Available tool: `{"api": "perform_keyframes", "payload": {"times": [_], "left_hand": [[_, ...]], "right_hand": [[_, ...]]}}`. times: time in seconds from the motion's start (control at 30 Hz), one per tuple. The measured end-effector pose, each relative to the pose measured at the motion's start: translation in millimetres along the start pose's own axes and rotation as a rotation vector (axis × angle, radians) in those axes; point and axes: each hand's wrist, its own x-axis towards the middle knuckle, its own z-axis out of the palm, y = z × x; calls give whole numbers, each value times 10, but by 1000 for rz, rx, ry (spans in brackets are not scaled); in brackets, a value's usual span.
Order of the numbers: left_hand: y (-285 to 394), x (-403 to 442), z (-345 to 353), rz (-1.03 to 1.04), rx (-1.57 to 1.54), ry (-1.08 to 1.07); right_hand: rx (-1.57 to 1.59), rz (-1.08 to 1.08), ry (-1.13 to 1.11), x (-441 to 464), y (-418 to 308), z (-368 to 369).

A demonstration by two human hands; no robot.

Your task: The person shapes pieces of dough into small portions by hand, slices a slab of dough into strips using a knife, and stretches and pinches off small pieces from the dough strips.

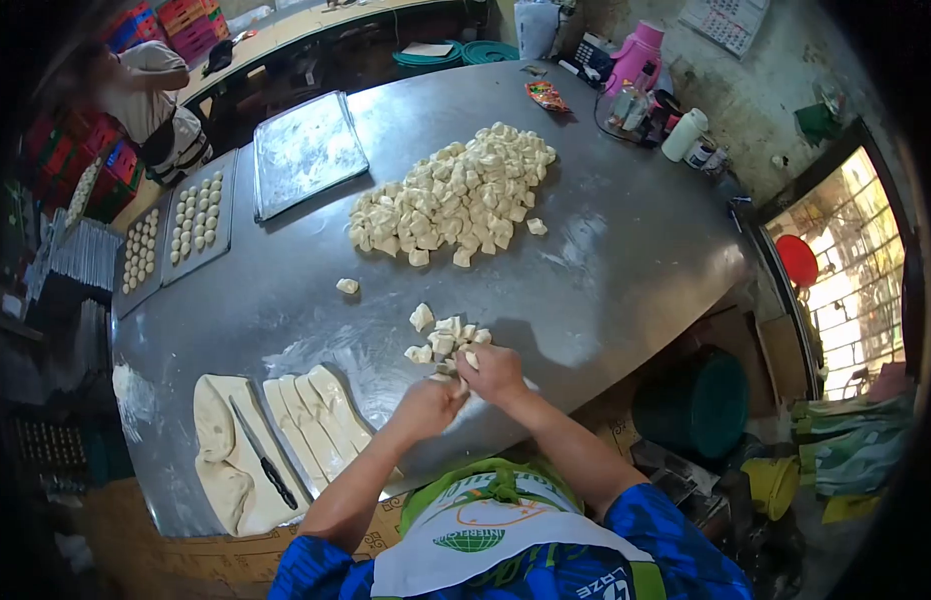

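Close together near the table's front edge, my left hand (432,408) and my right hand (493,374) are both closed on dough (462,384), which shows partly between them. Right beyond my fingers lies a small group of cut dough pieces (447,337). To the left of my left hand are long dough strips (310,415), cut side by side. Farther left rests a folded sheet of dough (220,470), with a black-handled knife (275,482) lying on it. A large heap of dough pieces (460,190) covers the middle of the table.
The metal table (625,270) has flour smears. At its far left are a floured tray (307,150) and trays of round dough balls (197,215), with a person (155,100) behind. Bottles (685,135) and a pink thermos (637,58) stand along the wall. A dark bin (693,405) is below right.
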Motion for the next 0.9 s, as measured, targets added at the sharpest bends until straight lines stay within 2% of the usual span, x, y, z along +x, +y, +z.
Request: {"api": "perform_keyframes", "payload": {"times": [0.03,0.07,0.17,0.2,0.23,0.33,0.37,0.4,0.43,0.47,0.5,0.53,0.6,0.63,0.67,0.7,0.73,0.8,0.87,0.9], "left_hand": [[41,12,-8,-27,130,-107],[52,-11,35,-46,116,-112],[59,53,-35,-187,-340,188],[51,69,-86,-232,-477,290],[-32,96,-61,-248,-470,301],[-716,220,344,-149,21,598],[-840,381,339,-57,218,604],[-961,542,332,32,419,629],[-1021,819,242,170,643,553],[-1179,1044,263,-43,241,539],[-1152,1179,68,-48,248,551],[-1052,1315,-198,-29,131,510],[-794,1468,-692,7,-109,413],[-656,1483,-868,0,-111,415],[-491,1464,-994,141,-31,608],[-339,1387,-1018,191,-28,742],[-185,1307,-1039,238,-18,877],[-88,1076,-924,177,-71,981],[-104,719,-677,-88,-1224,851],[-114,551,-504,-202,-1802,695]], "right_hand": [[-81,57,-64,-2,90,8],[-164,108,-133,-3,194,32],[215,-302,5,43,449,-142],[296,-372,27,81,490,-138],[374,-444,45,122,533,-133],[211,-211,-70,101,750,35],[150,-138,-102,183,812,59],[93,-156,-112,346,748,112],[35,-175,-122,538,639,176],[36,-189,-125,756,601,222],[-8,-183,-147,1035,572,244],[-55,-176,-168,1290,543,200],[57,-242,2,1574,453,-248],[94,-177,60,1735,366,-428],[227,-344,336,1863,308,-580],[359,-508,609,1919,269,-688],[505,-500,643,1942,247,-764],[667,-513,648,1858,101,-796],[588,-478,555,1494,-125,-622],[632,-459,354,1304,-187,-250]]}}
